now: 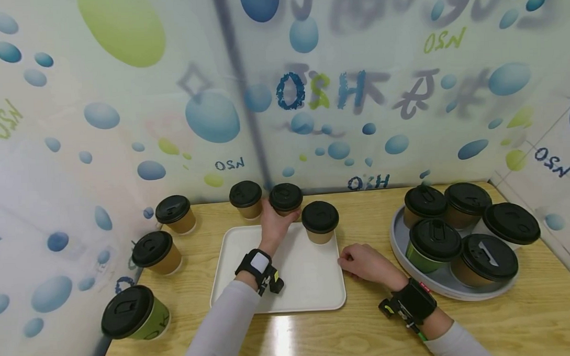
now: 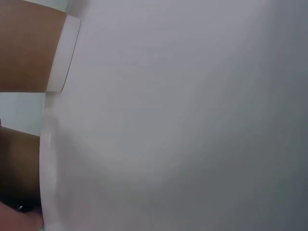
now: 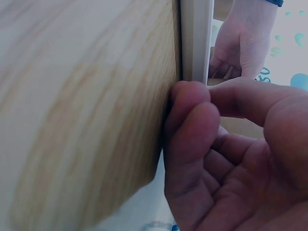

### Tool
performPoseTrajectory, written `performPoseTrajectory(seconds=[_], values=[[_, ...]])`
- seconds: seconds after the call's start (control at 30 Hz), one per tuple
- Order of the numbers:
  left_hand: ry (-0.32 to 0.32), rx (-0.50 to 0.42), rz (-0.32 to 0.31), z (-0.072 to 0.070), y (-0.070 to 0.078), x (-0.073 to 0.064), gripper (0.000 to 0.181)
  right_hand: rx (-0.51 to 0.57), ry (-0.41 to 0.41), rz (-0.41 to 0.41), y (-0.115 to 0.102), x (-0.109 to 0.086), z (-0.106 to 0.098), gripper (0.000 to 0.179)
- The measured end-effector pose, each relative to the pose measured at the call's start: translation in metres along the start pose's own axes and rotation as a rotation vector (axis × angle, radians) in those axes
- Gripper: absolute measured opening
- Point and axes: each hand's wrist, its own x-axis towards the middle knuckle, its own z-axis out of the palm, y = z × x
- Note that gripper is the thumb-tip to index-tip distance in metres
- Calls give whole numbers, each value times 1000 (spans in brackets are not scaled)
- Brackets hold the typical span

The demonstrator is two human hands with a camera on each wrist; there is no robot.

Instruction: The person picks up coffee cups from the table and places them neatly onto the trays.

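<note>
My left hand (image 1: 273, 224) reaches over the back of a white rectangular tray (image 1: 298, 282) and grips a brown paper cup with a black lid (image 1: 285, 196) at the tray's far edge. To its left stands another lidded brown cup (image 1: 247, 200), beyond the tray's edge. A third brown cup (image 1: 320, 222) stands on the tray's back right corner. In the left wrist view the white tray surface (image 2: 168, 96) fills most of the picture. My right hand (image 3: 240, 154), fingers curled, has its fingertips at the tray's right rim (image 3: 196, 43) and appears to pinch it.
On the right, a round grey tray (image 1: 400, 247) bears several lidded cups, among them a green one (image 1: 424, 254). Two brown cups (image 1: 167, 258) (image 1: 185, 221) and a green cup (image 1: 153, 319) stand along the table's left side. A patterned curtain (image 1: 312, 145) hangs behind the table.
</note>
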Motion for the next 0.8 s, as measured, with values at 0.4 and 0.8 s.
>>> performPoseTrajectory(seconds=[0.4, 0.8], values=[[0, -11, 26, -7, 7, -3, 88, -11, -3, 17, -2, 0, 0, 26], [-28, -84, 9, -23, 7, -11, 90, -1, -3, 1, -2, -1, -1, 27]])
